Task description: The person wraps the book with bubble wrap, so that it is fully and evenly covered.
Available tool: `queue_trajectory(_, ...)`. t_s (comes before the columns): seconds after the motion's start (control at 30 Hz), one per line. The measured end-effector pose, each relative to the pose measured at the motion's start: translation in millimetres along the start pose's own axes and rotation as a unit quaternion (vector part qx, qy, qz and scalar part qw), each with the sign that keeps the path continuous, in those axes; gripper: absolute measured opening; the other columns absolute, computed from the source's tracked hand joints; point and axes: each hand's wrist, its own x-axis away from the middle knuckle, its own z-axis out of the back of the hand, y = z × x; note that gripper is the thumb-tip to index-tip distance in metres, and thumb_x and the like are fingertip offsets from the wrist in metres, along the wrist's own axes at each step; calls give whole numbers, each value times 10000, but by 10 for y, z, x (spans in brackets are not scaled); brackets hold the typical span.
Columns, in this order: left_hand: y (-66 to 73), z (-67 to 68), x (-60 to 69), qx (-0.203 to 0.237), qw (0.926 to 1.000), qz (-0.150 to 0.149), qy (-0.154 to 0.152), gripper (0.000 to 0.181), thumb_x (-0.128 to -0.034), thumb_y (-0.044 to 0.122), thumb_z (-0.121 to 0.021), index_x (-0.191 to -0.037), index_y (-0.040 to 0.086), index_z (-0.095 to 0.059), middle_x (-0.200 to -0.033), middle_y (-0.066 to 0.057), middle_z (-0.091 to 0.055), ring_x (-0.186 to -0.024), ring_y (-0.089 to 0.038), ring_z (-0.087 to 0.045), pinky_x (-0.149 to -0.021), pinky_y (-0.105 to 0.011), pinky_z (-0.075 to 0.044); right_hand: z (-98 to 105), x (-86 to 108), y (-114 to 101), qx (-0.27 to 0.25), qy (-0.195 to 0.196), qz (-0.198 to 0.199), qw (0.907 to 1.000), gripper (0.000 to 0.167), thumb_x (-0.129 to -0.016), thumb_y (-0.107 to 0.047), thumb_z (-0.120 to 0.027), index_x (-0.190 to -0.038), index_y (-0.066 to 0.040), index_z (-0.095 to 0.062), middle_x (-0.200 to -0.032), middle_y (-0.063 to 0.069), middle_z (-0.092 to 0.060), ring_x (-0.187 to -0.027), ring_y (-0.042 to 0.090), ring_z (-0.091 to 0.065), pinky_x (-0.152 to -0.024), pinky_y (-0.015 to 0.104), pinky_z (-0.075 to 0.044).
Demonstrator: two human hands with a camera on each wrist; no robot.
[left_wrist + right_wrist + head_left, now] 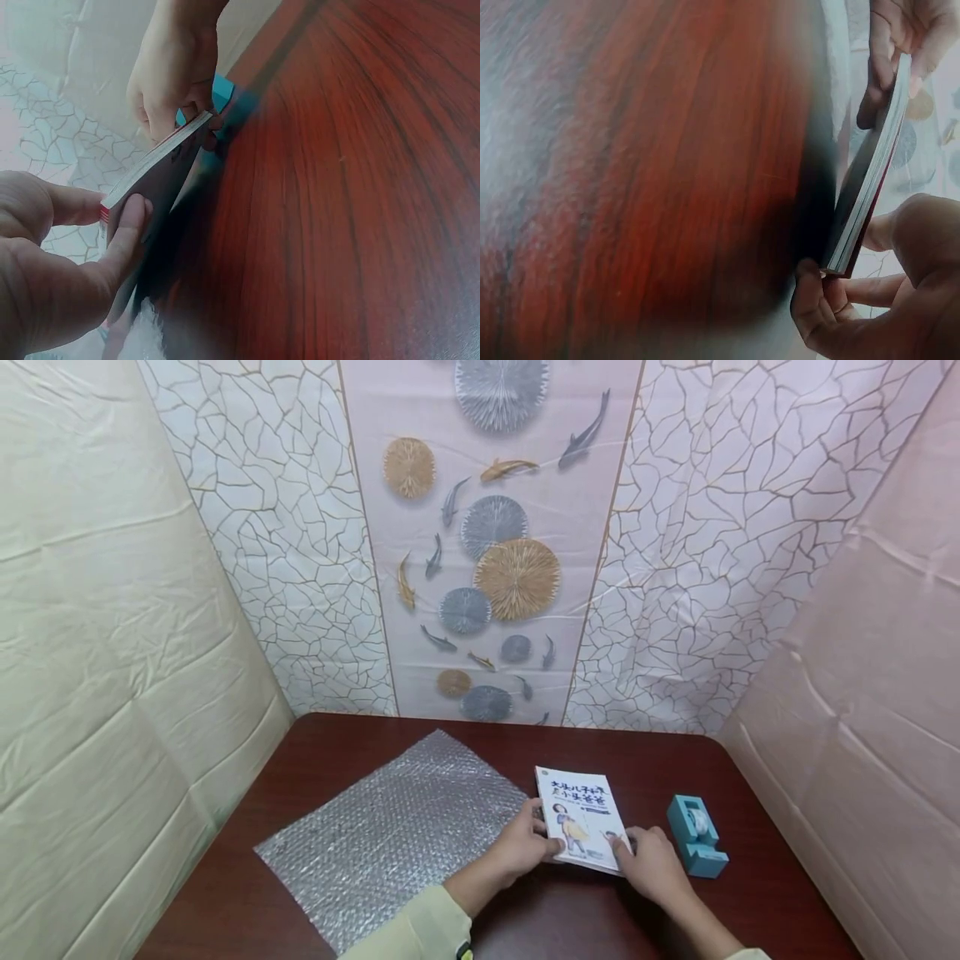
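A white book (581, 818) with a drawn cover is held between both hands, cover up, above the dark red table. The left hand (522, 842) pinches its left edge, thumb on the cover. At its lower right corner the right hand (655, 862) grips it, thumb on top. Both wrist views show the book's page edges (157, 161) (870, 180) and fingers beneath it, with a shadowed gap to the table. A sheet of bubble wrap (405, 827) lies flat to the left of the book.
A teal tape dispenser (696, 835) with a roll of tape stands on the table (517, 918), right of the right hand. Patterned cloth (480, 527) hangs behind the table's far edge, and plain cloth walls rise on both sides.
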Motion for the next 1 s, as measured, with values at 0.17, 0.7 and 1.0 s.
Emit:
queue_trajectory(0.17,-26,36,3,346,9993,23,-101,775,-886,-134,-729,-1595,-89,-422,-1120,-197,-658,-821,-174,-722,-786,-347,-683,9,-35,27,-428,-110,-161,9989,568,-1052,-274,-694,-1372,192,-631,-1144,286,-687,-977,313,-633,-904,544,-560)
queue_trajectory(0.7,-100,124,-30,-609,9981,100,85,863,-751,-126,-799,-1560,-83,-502,-1430,-262,-635,-1102,-272,-654,-888,-346,-616,33,-115,54,-2273,-833,-844,9666,585,-1060,-71,-576,-1602,119,-464,-1549,371,-560,-1296,400,-593,-1082,541,-518)
queue_trajectory(1.0,-53,193,-49,-620,9980,75,21,929,-716,-157,-795,-1589,-57,-493,-1577,-282,-523,-1144,-294,-633,-759,-339,-640,51,-111,-50,-2334,-574,-765,9677,654,-1035,-17,-563,-1655,100,-390,-1647,388,-457,-1446,487,-520,-1246,687,-400)
